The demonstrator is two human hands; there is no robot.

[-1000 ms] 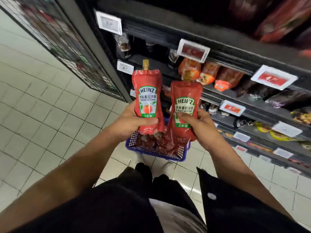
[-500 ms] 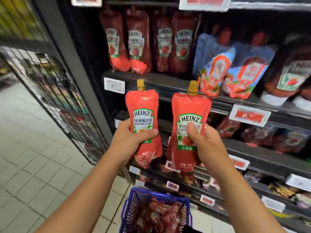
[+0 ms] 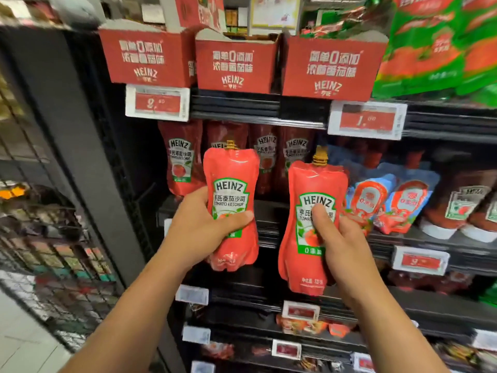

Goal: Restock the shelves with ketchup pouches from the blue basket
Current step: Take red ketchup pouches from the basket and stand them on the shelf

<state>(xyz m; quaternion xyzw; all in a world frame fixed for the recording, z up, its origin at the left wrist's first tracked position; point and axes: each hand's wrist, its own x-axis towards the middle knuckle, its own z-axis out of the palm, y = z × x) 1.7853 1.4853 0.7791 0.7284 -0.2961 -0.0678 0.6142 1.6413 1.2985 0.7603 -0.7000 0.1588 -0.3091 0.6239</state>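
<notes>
Left hand grips left ketchup pouch at mid-body, thumb across label, fingers curled behind. Right hand grips right ketchup pouch likewise, thumb on label. Both pouches upright, caps up, held in front of shelf where matching row of pouches stands. Blue basket out of view. Pouches look soft, glossy, probably slippery (film dents under thumbs); moderate weight likely. Best hold: waist of pouch, wrapped round, not cap. Base gusset should let them stand.
</notes>
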